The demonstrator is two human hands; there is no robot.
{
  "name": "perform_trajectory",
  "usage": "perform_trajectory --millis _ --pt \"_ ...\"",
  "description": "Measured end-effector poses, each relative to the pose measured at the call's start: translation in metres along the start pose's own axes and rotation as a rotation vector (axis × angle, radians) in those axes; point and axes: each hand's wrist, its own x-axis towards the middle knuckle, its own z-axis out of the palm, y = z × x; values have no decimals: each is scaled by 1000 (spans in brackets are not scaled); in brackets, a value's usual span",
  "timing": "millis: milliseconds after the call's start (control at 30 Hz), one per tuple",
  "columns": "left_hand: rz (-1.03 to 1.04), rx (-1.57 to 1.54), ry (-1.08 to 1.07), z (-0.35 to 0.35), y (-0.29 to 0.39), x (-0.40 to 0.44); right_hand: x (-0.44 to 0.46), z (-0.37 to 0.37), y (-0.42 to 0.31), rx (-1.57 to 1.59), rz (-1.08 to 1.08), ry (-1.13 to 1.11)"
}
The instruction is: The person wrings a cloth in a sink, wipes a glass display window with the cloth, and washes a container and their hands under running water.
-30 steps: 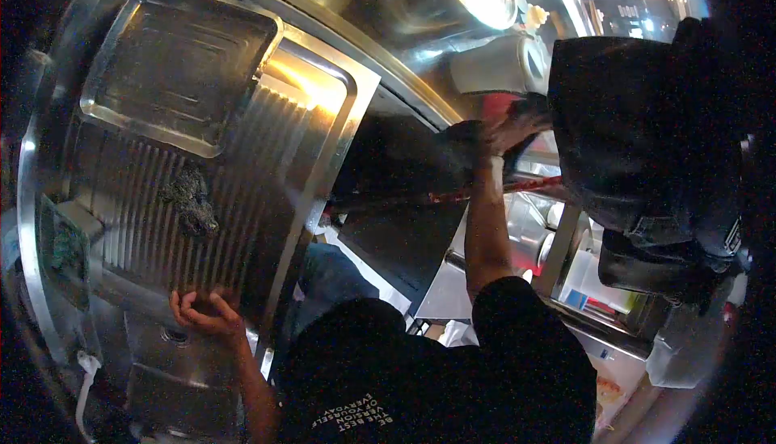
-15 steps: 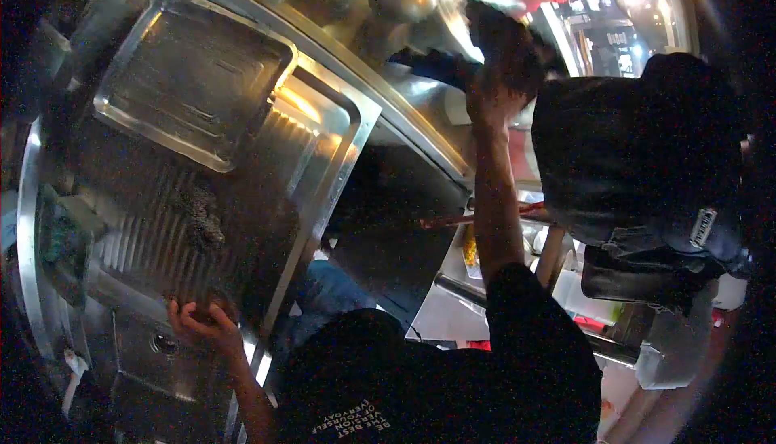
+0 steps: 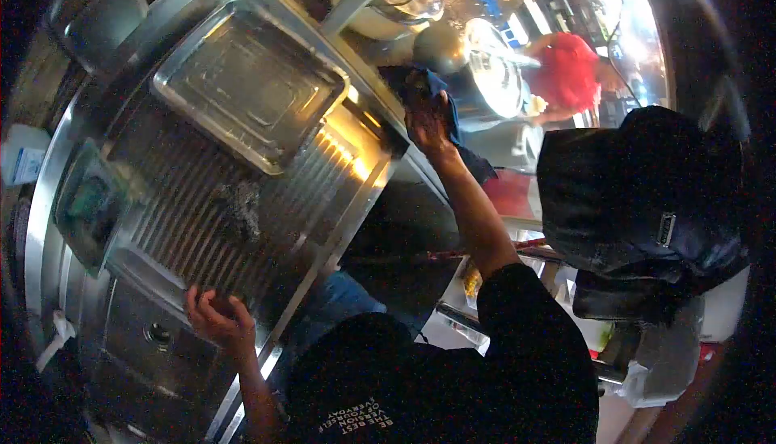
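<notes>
My right hand [image 3: 428,124] is pressed flat with a dark blue cloth [image 3: 411,80] against a glass pane [image 3: 493,141] in a metal frame. Part of the cloth hangs down beside the wrist. My left hand [image 3: 220,321] rests near the edge of a ridged metal drainboard [image 3: 190,226], its fingers loosely bent and apart, with nothing seen in them. A clump of metal scouring wool [image 3: 242,208] lies on the ridges. Farther up, a shallow metal tray [image 3: 250,92] lies on the drainboard, close to the pane's frame.
A sink basin with a drain [image 3: 158,335] lies left of my left hand. A greenish container [image 3: 93,205] stands at the left rim. A dark backpack [image 3: 638,193] hangs on the right. Beyond the glass are metal pots and a person in a red top [image 3: 566,76].
My right hand has moved left and down across the glass with the cloth. The view has shifted, showing more of the tray and the person behind the glass. My left hand stays at the drainboard.
</notes>
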Motion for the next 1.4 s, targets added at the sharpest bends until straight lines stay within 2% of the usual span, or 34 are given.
perform_trajectory --millis 67,200,267,333,367,433,467,533,567,667,700,800,867,900,967,1000,1067,1100,1133,1200,1267,1333,1400 --pt "1 4 28 3 0 1 -9 36 -2 594 28 28" --pt "-43 -39 34 -3 3 2 -44 13 20 626 82 -415" --pt "-56 -62 29 2 -1 -5 -83 11 57 609 306 -624" --pt "-74 -73 52 1 -5 -4 -106 12 69 621 293 -596" --pt "-81 -83 56 0 -3 -4 -116 -1 60 646 92 -473" --pt "-77 -96 67 0 -2 -5 -112 -5 60 599 -24 -375" --pt "-69 -94 72 0 -5 -5 -104 1 59 534 59 -402" --pt "-79 -111 86 2 -9 -5 -77 15 45 501 108 -307" --pt "-98 -132 91 4 -9 -7 -57 32 35 533 78 -191" --pt "-113 -127 86 4 -6 -8 70 37 -35 -98 -317 -99" --pt "-113 -109 87 3 -5 -6 116 31 -61 -220 -433 -62" --pt "-132 -85 86 3 -4 -7 229 25 -110 -349 -691 90" --pt "-134 -88 80 3 -4 -6 265 35 -104 -453 -758 131" --pt "-130 -94 79 3 -4 -5 269 41 -88 -608 -764 93" --pt "-146 -123 81 -1 -1 -1 257 -12 -160 -508 -397 -361" --pt "-150 -139 86 -2 0 1 244 -15 -157 -479 -365 -331" --pt "-142 -108 97 2 -3 -1 211 9 -105 -285 -512 61" --pt "-137 -90 104 4 -5 -3 187 12 -94 -202 -491 150" --pt "-143 -110 105 5 -6 -5 160 10 -96 -351 -281 100" --pt "-148 -155 105 5 -7 -5 131 12 -77 -110 388 -71" --pt "-150 -125 85 -2 -2 -2 111 3 -50 223 533 -98" --pt "-143 -140 83 -7 1 0 76 -30 -72 618 418 77" --pt "-127 -193 97 -7 -1 -1 76 -57 -86 1033 507 265"
